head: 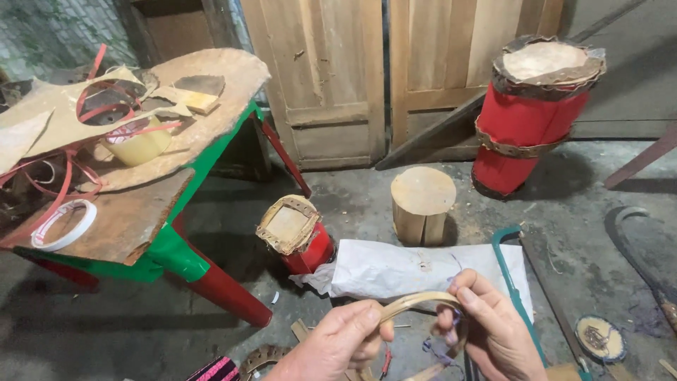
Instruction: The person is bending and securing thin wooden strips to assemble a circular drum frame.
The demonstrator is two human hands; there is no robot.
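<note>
**Hands bend a thin strip into a hoop — where it may fail**

Hands meet low in the head view, each pinching one end of a thin, pale strip (422, 302) that arches between them like part of a hoop. The left hand (338, 342) closes thumb and forefinger on the strip's near end; the right hand (493, 328) curls its fingers over the far end, thumb on top. The strip hangs in the air above the floor, in front of a white sack (423, 271), not resting on anything.

The likeliest trouble, as I judge it, is the strip itself: bent this tightly and held only at the tips, it could crack at the crown of the arch or spring free of one pinch. If it whips loose, it would drop among the clutter on the floor below, where a green-framed saw (515, 282) lies just beside the right hand and a small round patterned disc (599, 339) sits farther right. Fingers near the saw could be nicked; whether its blade faces them cannot be told.

Farther off stand a wooden stump (423, 201), a small red drum (296, 236) lying tilted, and a large red drum (532, 113) leaning near the wooden doors. The bench (176, 254) at left, red-legged with green trim, carries hide pieces, a yellow bowl (137, 144) and a roll of tape (62, 224) close to its edge, well apart from the hands.
</note>
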